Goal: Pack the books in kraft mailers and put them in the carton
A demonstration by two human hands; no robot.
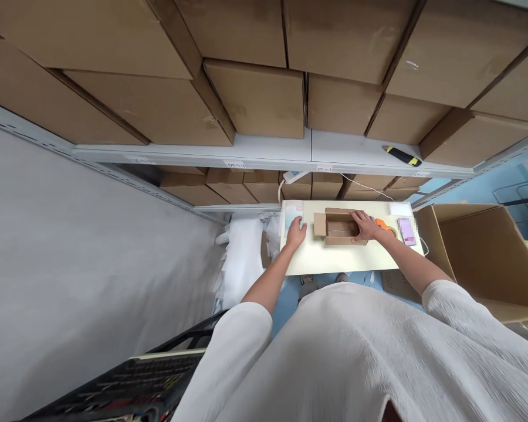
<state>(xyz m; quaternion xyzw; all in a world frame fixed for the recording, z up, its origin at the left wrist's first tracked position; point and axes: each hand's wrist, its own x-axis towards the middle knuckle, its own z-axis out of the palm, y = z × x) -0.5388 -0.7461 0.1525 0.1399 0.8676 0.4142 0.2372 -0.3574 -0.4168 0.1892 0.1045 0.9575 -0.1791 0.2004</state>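
A small open cardboard box (342,240) rests on the pale yellow table (334,262), with a flap standing out at its left end. My right hand (364,226) grips the box's right end, its fingers and thumb spread across the width. To the left of the box, my left hand (296,233) is apart from it, thumb and fingers parted around nothing. Close to that hand lies a flat, pale blue and white packet or sheet (293,215). An orange tape dispenser or roll (385,226) sits just right of my right hand, partly covered by it.
Shelves of cardboard boxes (255,99) rise behind the table; a yellow-black utility knife (402,156) lies on the shelf edge (281,155). A purple-screened phone (407,231) is at the table's right. A large open carton (488,252) stands right, white packing material (244,252) left.
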